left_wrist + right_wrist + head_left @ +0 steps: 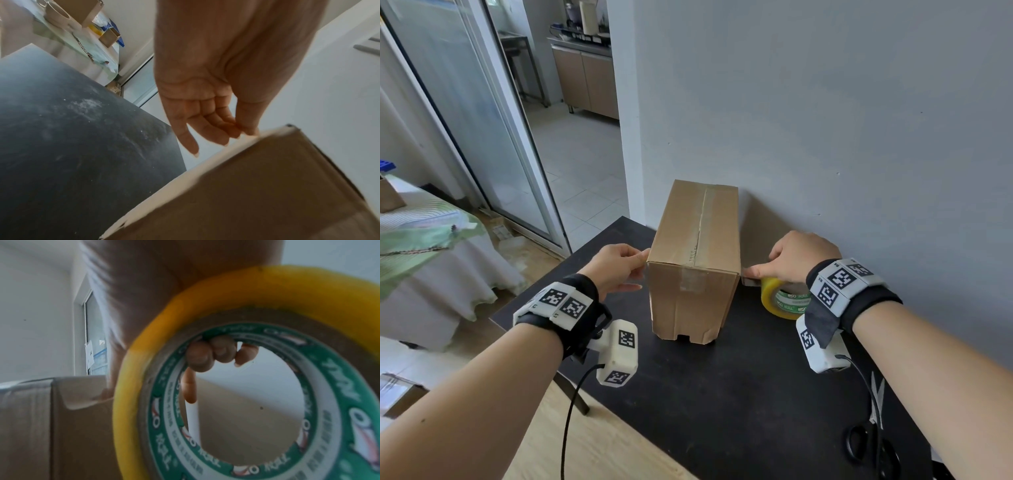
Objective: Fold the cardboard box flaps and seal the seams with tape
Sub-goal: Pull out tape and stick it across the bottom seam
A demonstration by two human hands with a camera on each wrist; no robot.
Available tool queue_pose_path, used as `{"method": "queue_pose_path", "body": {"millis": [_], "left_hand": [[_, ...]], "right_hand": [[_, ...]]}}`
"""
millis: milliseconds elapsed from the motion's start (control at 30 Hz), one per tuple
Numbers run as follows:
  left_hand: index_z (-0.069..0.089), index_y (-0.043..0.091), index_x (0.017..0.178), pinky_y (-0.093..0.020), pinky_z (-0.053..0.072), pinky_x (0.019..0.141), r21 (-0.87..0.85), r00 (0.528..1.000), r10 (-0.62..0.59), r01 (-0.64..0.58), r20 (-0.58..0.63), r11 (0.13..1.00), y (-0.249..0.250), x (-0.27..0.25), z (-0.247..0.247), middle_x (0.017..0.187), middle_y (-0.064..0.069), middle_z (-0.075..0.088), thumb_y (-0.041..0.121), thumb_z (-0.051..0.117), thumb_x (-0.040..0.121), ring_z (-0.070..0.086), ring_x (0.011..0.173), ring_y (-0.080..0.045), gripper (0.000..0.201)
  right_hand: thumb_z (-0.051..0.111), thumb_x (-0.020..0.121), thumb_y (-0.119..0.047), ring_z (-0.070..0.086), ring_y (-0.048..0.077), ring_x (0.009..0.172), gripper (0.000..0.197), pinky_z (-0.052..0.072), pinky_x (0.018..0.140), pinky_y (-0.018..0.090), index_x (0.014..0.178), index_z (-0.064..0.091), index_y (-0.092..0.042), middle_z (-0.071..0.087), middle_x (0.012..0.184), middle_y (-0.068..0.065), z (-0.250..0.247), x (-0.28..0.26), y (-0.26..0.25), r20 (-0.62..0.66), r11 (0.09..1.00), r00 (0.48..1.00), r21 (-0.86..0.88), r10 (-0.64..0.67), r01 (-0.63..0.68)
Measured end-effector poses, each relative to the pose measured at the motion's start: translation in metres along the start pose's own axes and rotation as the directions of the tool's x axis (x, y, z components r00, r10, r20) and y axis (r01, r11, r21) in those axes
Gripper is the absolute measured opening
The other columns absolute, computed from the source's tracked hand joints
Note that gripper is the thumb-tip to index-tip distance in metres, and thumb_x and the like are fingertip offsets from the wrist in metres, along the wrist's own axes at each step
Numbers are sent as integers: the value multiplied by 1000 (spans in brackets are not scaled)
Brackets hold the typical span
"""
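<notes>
- Now we are standing the cardboard box upright on the black table, close to the grey wall; its top flaps are lying folded down, and a strip of clear tape is running along the middle seam and a little down the front face.
- With our left hand we are touching the upper left corner of the box; in the left wrist view the fingers are hanging only loosely bent, their tips and the thumb are resting at the box edge, and they are not gripping anything.
- With our right hand we are holding the tape roll, yellow outside with a green and white printed core; in the right wrist view the fingers are curling through the hole of the roll and closing around its ring.
- We are keeping the roll just beside the upper right corner of the box, and the thumb is pressing a short free piece of tape toward that corner.
- Black scissors are lying on the table near our right forearm, well apart from the box.
- To the left of the table, a bed with a green cover is showing.
</notes>
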State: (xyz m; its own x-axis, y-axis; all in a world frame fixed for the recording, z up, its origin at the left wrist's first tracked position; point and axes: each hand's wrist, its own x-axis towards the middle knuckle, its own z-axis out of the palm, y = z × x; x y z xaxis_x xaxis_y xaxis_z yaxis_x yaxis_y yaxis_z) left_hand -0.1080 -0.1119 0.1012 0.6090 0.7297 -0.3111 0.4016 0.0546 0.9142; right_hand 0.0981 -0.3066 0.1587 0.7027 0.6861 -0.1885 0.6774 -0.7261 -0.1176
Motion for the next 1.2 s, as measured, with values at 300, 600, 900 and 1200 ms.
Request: {"method": "queue_pose_path", "body": {"millis": [300,600,900,1200], "left_hand": [[54,11,69,-29,41,62,482,963,214,-112,-164,869,29,-7,0,63,-3,53,52,32,95,52,64,-23,53],[62,13,89,-33,41,71,874,989,106,-141,103,464,37,1,10,89,-5,64,71,13,88,60,87,-23,76],[10,24,151,-40,5,117,754,867,330,-491,374,437,86,-12,71,159,-2,3,50,28,97,-2,147,-19,62],[-5,36,149,-39,-6,118,827,871,211,-488,443,280,63,7,94,159,7,-11,64,18,92,-11,145,-11,68]], "right_hand": [[60,57,-81,54,18,60,62,35,53,26,64,61,-20,57,60,-1,1,2,-3,16,1000,1000,-26,-14,14],[62,61,-79,48,18,56,61,30,52,26,64,55,-18,49,57,-1,2,0,-2,45,1000,999,26,5,-7],[63,60,-78,50,19,55,61,34,52,27,58,52,-18,52,56,-1,4,2,-3,71,997,997,74,14,-19],[31,95,-58,55,30,81,58,39,72,34,61,52,-16,53,68,3,34,3,25,71,931,996,359,48,-70]]}}
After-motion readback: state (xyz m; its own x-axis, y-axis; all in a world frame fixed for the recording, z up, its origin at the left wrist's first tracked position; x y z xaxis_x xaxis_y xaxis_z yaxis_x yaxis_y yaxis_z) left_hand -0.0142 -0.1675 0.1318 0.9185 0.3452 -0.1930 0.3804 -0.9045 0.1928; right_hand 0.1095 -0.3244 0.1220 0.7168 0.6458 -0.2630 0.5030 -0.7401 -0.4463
